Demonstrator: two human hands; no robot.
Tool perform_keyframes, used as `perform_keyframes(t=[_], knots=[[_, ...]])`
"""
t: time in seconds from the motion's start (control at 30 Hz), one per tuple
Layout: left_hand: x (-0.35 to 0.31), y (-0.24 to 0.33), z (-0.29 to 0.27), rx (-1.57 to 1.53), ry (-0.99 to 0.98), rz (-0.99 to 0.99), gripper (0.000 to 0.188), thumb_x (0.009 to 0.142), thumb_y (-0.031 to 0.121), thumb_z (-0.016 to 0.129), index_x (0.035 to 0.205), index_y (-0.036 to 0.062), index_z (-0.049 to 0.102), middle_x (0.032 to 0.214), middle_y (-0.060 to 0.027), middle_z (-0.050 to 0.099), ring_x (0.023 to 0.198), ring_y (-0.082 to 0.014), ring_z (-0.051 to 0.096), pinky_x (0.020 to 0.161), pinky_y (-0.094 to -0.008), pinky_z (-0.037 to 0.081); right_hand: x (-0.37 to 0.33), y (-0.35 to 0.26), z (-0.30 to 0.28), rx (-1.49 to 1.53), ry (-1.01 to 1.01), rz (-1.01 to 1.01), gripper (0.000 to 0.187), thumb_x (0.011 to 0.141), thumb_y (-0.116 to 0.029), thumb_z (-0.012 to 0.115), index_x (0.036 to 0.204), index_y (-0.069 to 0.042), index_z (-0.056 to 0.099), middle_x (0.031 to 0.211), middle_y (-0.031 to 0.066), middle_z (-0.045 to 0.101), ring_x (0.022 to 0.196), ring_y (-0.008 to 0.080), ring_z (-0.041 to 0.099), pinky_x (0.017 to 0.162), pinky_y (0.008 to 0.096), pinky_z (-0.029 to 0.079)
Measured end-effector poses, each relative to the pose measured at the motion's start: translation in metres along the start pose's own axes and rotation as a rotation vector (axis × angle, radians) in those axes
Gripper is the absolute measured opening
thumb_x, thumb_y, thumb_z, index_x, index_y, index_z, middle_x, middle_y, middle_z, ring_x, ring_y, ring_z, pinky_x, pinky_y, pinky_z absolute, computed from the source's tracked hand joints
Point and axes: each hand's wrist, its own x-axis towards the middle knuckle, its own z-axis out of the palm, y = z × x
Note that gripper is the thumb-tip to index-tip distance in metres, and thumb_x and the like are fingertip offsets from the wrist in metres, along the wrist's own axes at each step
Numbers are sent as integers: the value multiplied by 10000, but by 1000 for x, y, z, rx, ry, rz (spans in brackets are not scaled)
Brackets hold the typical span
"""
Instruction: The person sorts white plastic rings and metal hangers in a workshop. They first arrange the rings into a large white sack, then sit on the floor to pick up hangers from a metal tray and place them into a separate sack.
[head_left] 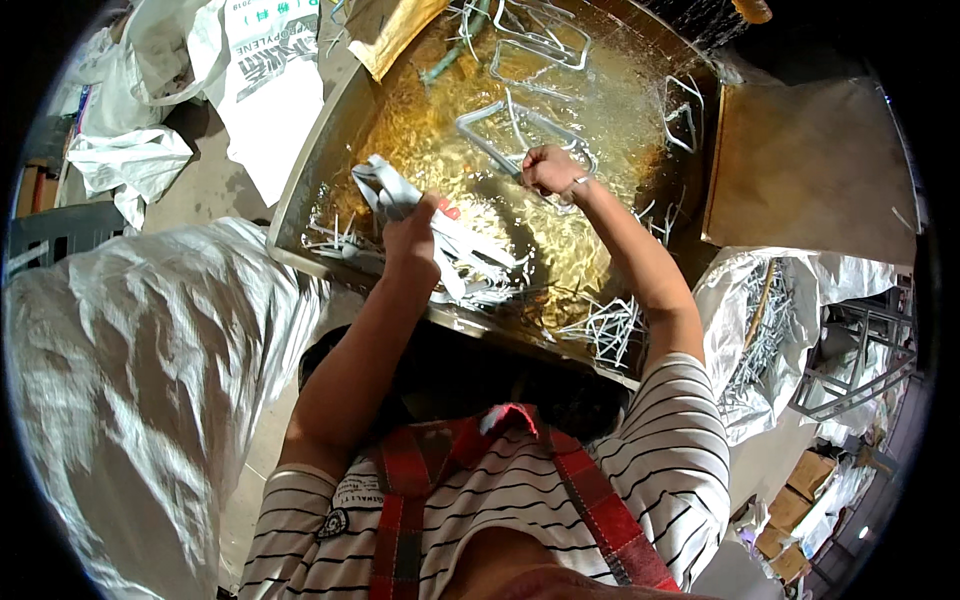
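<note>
My left hand (412, 238) is closed around a bundle of pale grey plastic loops (385, 188) at the left of a water-filled tub (310, 165). A small red piece (449, 209) shows beside its thumb; what it belongs to is hidden. Over the middle of the water, my right hand (551, 172) is closed on the corner of a grey plastic frame (487, 140), a bent thin strip. Below and right of my left hand lie more pale strips (470, 255) in the water. Further frames (545, 50) float towards the tub's far side.
Short grey offcuts (612, 328) gather at the tub's near right corner. To the right stand a brown board (810, 165) and a white sack (715, 320) of grey scraps (765, 325). A large white woven sack (150, 380) lies left. Water splashes at the far right.
</note>
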Motion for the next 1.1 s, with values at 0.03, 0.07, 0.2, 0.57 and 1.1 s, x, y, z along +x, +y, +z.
perform_keyframes(t=[0.03,0.07,0.2,0.57,1.1], knots=[[8,-7,-4,23,28,-38,243,848,210,591,959,-1,543,874,-102,582,827,-211,589,719,-345,470,-20,-7,3,79,-26,-8,106,681,-39,651,684,-42,545,558,15,513,457,102,461,411,254,357],[16,-13,-7,46,56,-77,264,873,237,561,995,5,532,900,-108,577,874,-216,581,768,-350,465,-39,-17,4,158,-52,-16,150,686,-37,668,681,-51,518,552,5,500,451,90,452,408,249,351],[18,-26,1,47,-13,-175,412,908,272,504,1212,4,428,971,-113,570,882,-237,581,765,-372,483,-94,-33,5,343,-82,-125,151,750,2,657,716,-26,513,586,17,528,468,95,493,420,229,375],[12,-21,8,-130,-447,-110,254,907,180,472,1094,20,531,1000,-95,596,887,-216,587,832,-344,459,-144,-31,39,89,-116,-268,174,801,-108,663,699,-41,539,590,-17,538,499,63,493,453,212,390],[-26,30,15,62,-107,-90,261,785,78,526,1032,10,575,961,-86,567,922,-169,520,832,-300,410,130,17,-56,-1278,341,47,308,844,-231,462,1126,-123,523,1176,61,562,1170,267,437,902,439,372]])
